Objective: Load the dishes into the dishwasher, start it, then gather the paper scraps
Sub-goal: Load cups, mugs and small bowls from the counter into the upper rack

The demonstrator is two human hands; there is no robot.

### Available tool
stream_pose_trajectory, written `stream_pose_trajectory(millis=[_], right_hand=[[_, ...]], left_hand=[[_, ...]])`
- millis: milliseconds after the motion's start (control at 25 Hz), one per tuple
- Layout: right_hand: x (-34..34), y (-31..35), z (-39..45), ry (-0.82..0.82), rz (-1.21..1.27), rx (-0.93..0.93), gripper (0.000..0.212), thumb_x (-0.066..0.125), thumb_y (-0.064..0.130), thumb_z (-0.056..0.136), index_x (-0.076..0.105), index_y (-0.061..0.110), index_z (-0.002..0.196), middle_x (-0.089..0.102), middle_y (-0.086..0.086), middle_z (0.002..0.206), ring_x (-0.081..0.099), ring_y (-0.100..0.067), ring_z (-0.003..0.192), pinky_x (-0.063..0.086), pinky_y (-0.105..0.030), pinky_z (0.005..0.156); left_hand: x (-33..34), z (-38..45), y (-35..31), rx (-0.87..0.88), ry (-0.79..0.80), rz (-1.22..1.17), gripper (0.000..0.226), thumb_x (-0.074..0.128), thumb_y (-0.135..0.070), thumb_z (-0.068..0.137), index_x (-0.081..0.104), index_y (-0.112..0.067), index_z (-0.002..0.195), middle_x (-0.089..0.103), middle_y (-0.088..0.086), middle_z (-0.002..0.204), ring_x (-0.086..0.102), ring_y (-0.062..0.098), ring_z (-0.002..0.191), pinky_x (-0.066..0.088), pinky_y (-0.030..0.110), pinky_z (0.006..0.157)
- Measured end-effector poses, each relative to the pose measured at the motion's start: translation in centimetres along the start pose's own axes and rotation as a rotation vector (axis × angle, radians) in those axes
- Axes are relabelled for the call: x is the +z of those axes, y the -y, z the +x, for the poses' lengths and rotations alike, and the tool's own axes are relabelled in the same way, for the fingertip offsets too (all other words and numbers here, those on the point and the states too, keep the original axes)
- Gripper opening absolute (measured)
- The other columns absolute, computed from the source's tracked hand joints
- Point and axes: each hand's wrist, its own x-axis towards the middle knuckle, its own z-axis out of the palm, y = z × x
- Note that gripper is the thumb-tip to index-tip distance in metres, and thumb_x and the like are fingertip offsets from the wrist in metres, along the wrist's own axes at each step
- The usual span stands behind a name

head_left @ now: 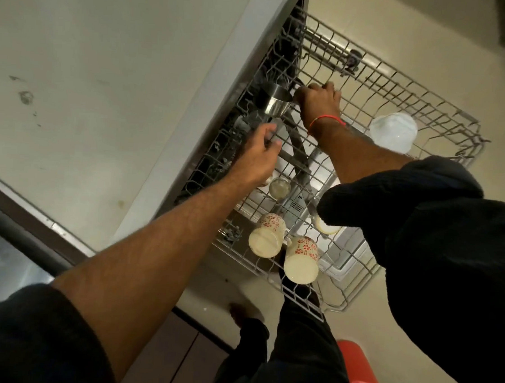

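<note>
The upper rack [397, 90] of the dishwasher [222, 81] is pulled out over the floor, and both hands work at its inner end. The right hand [319, 102] has its fingers curled round a dark handle beside one steel cup [273, 101], which sits tilted on the rack wires; whether the handle belongs to that cup cannot be told. A red thread [326, 120] circles the right wrist. The left hand [260, 153] reaches in just below the steel cup, its fingers narrowly curled round a clear glass [267, 127], which blurs against the wires.

Counted on the rack: two mugs with a red flower pattern, one [268, 234] lying on its side with its mouth toward the camera, the other [302, 259] just beside it in the same pose; one small glass [280, 187] between the left forearm and the right sleeve; one pale rim [327, 227] half hidden under the right sleeve; and one translucent white plastic container [393, 135] well apart, near the rack's outer side.

One pale surface [91, 65] lies to the left above the machine. One red object [361, 372] stands on the floor at the bottom edge, next to the person's dark trouser leg.
</note>
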Motion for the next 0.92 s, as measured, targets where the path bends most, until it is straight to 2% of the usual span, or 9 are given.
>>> stream_pose_trajectory(millis=[120, 240, 360, 440, 480, 560, 680, 840, 920], right_hand=[[0.0, -1.0, 0.8, 0.051, -0.023, -0.119, 0.037, 0.052, 0.017, 0.096, 0.049, 0.021, 0.132, 0.055, -0.014, 0.133, 0.043, -0.038, 0.124, 0.035, -0.053, 0.102], [-0.1, -1.9, 0.3, 0.077, -0.026, -0.147, 0.041, 0.054, 0.011, 0.096, 0.046, 0.018, 0.135, 0.056, -0.015, 0.135, 0.049, -0.037, 0.122, 0.039, -0.052, 0.103], [0.1, -2.4, 0.5, -0.015, -0.009, -0.161, 0.038, 0.048, -0.006, 0.090, 0.062, 0.011, 0.120, 0.068, -0.014, 0.105, 0.063, -0.031, 0.094, 0.052, -0.040, 0.082], [-0.1, -2.0, 0.6, -0.014, 0.168, -0.048, 0.035, 0.048, -0.006, 0.089, 0.067, 0.006, 0.116, 0.065, -0.009, 0.087, 0.061, -0.020, 0.074, 0.050, -0.029, 0.067], [-0.3, -1.7, 0.5, 0.007, 0.231, -0.010, 0.032, 0.050, -0.001, 0.092, 0.067, 0.006, 0.118, 0.064, -0.010, 0.085, 0.062, -0.019, 0.075, 0.051, -0.029, 0.068], [-0.6, -1.4, 0.5, 0.048, 0.102, -0.061, 0.029, 0.052, 0.009, 0.098, 0.066, 0.013, 0.122, 0.066, -0.013, 0.102, 0.060, -0.030, 0.100, 0.052, -0.040, 0.087], [-1.2, -1.1, -0.3, 0.077, 0.062, 0.058, 0.027, 0.054, 0.004, 0.097, 0.066, 0.011, 0.120, 0.064, -0.017, 0.115, 0.057, -0.036, 0.111, 0.049, -0.048, 0.096], [-0.7, -0.8, -1.4, 0.018, 0.165, 0.117, 0.052, 0.053, -0.008, 0.090, 0.052, 0.012, 0.139, 0.053, -0.020, 0.131, 0.051, -0.037, 0.122, 0.045, -0.048, 0.104], [-0.6, -0.6, -2.2, -0.038, 0.184, 0.110, 0.065, 0.056, -0.011, 0.086, 0.044, 0.015, 0.145, 0.047, -0.019, 0.138, 0.047, -0.036, 0.126, 0.043, -0.047, 0.107]], left_hand=[[0.6, 3.0, -0.8, -0.014, -0.058, 0.062, 0.046, 0.050, -0.027, 0.105, 0.039, -0.030, 0.149, 0.039, -0.001, 0.147, 0.046, -0.002, 0.094, 0.039, 0.018, 0.068], [1.2, 4.4, -0.5, -0.035, -0.073, 0.116, 0.048, 0.052, -0.029, 0.104, 0.038, -0.029, 0.150, 0.041, 0.000, 0.148, 0.045, 0.005, 0.100, 0.036, 0.018, 0.064], [1.4, 4.8, -0.1, -0.052, -0.041, 0.144, 0.048, 0.053, -0.029, 0.104, 0.038, -0.029, 0.149, 0.042, 0.001, 0.148, 0.045, 0.008, 0.103, 0.035, 0.018, 0.062], [1.4, 4.9, 0.0, -0.052, -0.037, 0.150, 0.047, 0.053, -0.029, 0.104, 0.039, -0.029, 0.148, 0.044, 0.001, 0.148, 0.048, 0.005, 0.097, 0.036, 0.018, 0.062], [1.4, 4.8, 0.1, -0.053, -0.038, 0.154, 0.046, 0.053, -0.029, 0.104, 0.040, -0.028, 0.148, 0.045, 0.001, 0.147, 0.049, 0.003, 0.094, 0.037, 0.018, 0.063], [1.5, 4.5, 0.4, -0.054, -0.032, 0.165, 0.046, 0.053, -0.029, 0.104, 0.042, -0.027, 0.148, 0.046, 0.000, 0.146, 0.052, 0.007, 0.103, 0.040, 0.019, 0.069], [1.6, 3.5, 0.7, -0.058, -0.006, 0.160, 0.045, 0.053, -0.027, 0.104, 0.043, -0.025, 0.148, 0.045, 0.001, 0.148, 0.050, 0.012, 0.113, 0.043, 0.020, 0.072], [1.1, 2.3, 1.3, -0.057, -0.003, 0.113, 0.044, 0.053, -0.027, 0.104, 0.044, -0.025, 0.147, 0.043, 0.003, 0.152, 0.049, 0.020, 0.130, 0.050, 0.038, 0.100], [0.8, 1.6, 1.7, -0.049, 0.004, 0.094, 0.043, 0.052, -0.026, 0.104, 0.045, -0.026, 0.146, 0.042, 0.003, 0.152, 0.050, 0.019, 0.126, 0.052, 0.032, 0.089]])
